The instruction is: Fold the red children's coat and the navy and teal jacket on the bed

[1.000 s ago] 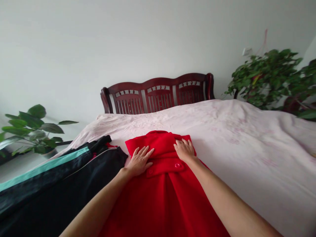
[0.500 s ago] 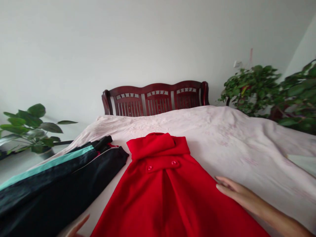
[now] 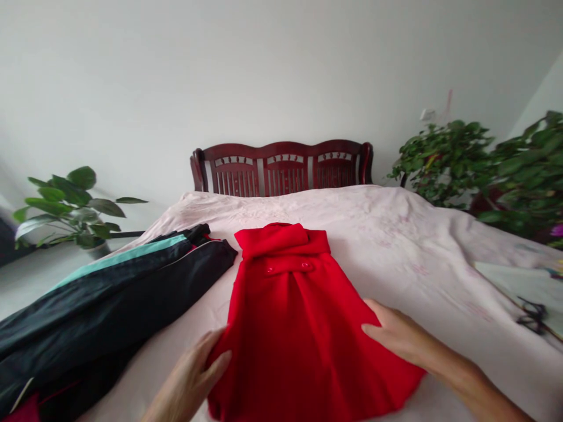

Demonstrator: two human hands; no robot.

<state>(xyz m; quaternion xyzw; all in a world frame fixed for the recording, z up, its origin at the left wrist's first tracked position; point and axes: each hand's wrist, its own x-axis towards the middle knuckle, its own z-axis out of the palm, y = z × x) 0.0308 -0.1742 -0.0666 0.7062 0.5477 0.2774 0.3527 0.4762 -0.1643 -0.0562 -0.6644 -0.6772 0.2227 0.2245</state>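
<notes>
A flared red cloth garment [image 3: 299, 328] lies at six o'clock; left hand [image 3: 193, 370] at its eight, right hand [image 3: 398, 333] at its three, half-curled; whether pinching, I cannot tell. Uneven tugging could skew its folded top [image 3: 281, 242].

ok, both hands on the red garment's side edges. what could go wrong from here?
1. The folded-over top of the red garment lies loose with neither hand on it; a tug lower down could shift it.
2. The left hand and right hand are at opposite edges; uneven pulling might skew the garment or deepen the creases below its buttons.
3. The dark clothes lie close on the left; a wide left-hand sweep could disturb them.
</notes>
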